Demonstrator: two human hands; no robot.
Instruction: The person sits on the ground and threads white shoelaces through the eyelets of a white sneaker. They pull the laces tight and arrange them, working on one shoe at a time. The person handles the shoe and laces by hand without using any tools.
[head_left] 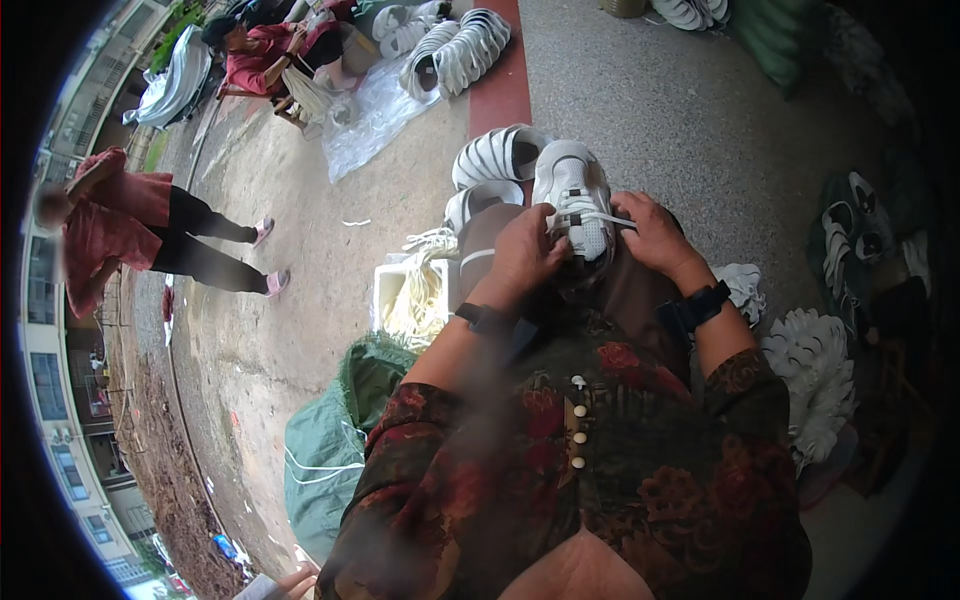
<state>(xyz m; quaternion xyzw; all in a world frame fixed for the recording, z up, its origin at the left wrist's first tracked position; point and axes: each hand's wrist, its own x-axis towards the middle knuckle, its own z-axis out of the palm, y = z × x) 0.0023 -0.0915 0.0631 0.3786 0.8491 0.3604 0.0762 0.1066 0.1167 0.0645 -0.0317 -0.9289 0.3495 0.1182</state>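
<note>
Right now we have a white sneaker [572, 172] between our two hands, resting over our dark-trousered legs. Our left hand [530, 247] is against its left side, fingers bent inward and thumb close to them; we cannot tell whether they are clamped on the shoe's edge or only press there. Our right hand [652, 232] has thumb and forefinger together on a white shoelace [612, 219], which runs taut from the shoe's lacing to that grip. Dark patches show among the laces between our hands, too small for us to tell whether they carry lettering.

Just beyond our left hand stands a curved row of nested white shoe pieces [490, 160] with dark gaps. To the left of that hand and nearer us, a white box [384, 290] holds a tangle of cream laces [420, 298], and a green sack [325, 450] slumps below it. Well beyond our left hand, a seated person in red [255, 65] bends beside a clear plastic sheet [375, 115]; farther left, a person in red [120, 215] stands on the pavement. To the right of our right hand and nearer us, white layered pieces [812, 375] lie heaped.
</note>
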